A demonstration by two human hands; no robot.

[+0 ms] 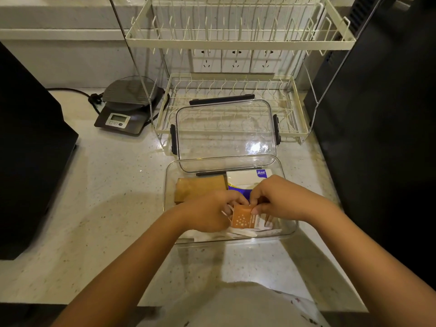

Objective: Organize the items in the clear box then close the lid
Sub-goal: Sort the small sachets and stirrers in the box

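A clear box [170, 175] stands open on the counter. Its clear lid [226, 133] with black clips leans upright against the box's far rim. Inside lie a tan packet [200, 185] at the left, a white carton [247, 178] at the back right, something blue [238, 191] under it, and white wrapped pieces [236, 232] along the near wall. Both hands meet over the box on a small orange box [243, 218]. My left hand [210, 213] holds its left side. My right hand [278, 199] pinches its top edge with thumb and fingers.
A cream two-tier dish rack [231, 90] stands right behind the lid. A dark kitchen scale [127, 109] with a cord sits at the back left. Black appliances [28, 147] flank the counter on both sides. Wall sockets [236, 60] show behind the rack.
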